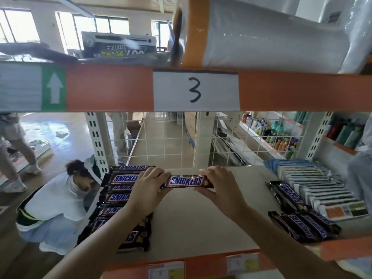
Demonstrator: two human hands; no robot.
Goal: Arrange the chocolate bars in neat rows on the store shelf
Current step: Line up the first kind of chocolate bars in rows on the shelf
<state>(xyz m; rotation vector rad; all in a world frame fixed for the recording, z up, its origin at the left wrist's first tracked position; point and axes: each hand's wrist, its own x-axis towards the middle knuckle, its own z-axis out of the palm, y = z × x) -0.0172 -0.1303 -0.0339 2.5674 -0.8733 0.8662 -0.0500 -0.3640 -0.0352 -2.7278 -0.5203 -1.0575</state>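
Both hands are working at the middle shelf. My left hand point(150, 185) and my right hand point(218, 187) are pinching the two ends of one brown Snickers chocolate bar in a glossy wrapper point(186, 181), fingers on top, thumbs underneath. The bar is lying level, label facing me, and is hovering near the back of the pale cream shelf board point(201, 222); I cannot tell whether it is touching the board.

To the left, a column of matching Snickers bars point(120, 198) is running from the back of the shelf toward the front edge, each bar lying crosswise, one just beside the next. My left forearm is covering part of that column.

To the right, a loose cluster of Snickers bars point(302, 224) is lying at an angle near the front edge, and one more single Snickers bar point(287, 195) is lying slanted just behind it. Beside these, a row of flat white and blue packets point(314, 184) is standing packed together.

Overhead, the orange shelf beam point(108, 87) is carrying a white paper label marked 3 point(196, 90). A white wire grid panel point(167, 137) is closing the back of the shelf.
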